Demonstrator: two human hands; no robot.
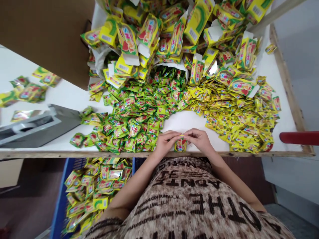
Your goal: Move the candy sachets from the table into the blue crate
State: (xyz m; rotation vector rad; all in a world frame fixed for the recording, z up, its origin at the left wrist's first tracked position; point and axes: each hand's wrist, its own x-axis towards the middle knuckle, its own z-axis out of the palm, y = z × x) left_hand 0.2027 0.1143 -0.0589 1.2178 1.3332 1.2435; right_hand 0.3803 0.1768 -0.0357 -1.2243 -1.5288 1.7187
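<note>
A small yellow and green candy box (180, 145) stands at the table's front edge, right before my body. My left hand (166, 142) pinches its top end from the left. From the right, my right hand (198, 138) grips the same end, the fingertips of both hands nearly meeting there. Green candy packets (132, 122) lie heaped beside my left hand. Yellow candy packets (239, 116) spread out in a pile to the right of my right hand.
Many open-flapped candy boxes (128, 39) are piled at the back. A brown carton (47, 36) and a grey metal device (57, 126) stand left. Below the table, a blue crate (59, 199) holds filled-looking boxes. A red bar (299, 137) juts in at right.
</note>
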